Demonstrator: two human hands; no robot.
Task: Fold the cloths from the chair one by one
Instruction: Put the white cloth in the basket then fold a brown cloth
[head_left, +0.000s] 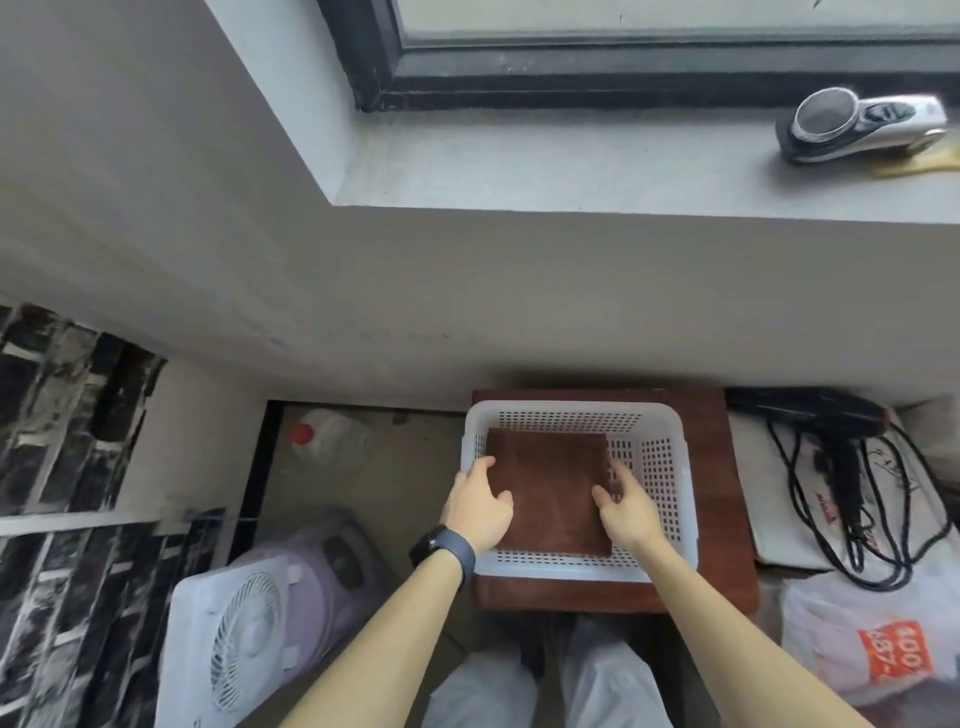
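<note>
brown cloth (551, 488) lay folded in basket (571, 410) | L hand (480, 506) spread wide, L edge | R hand (626, 512) curled, R edge, grip unclear

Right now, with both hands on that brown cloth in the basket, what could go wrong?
The folded brown cloth may come unfolded if the left hand and right hand drag its edges when they pull away. The white basket reaches the left edge of the wooden stool; a nudge could tip it off.
</note>
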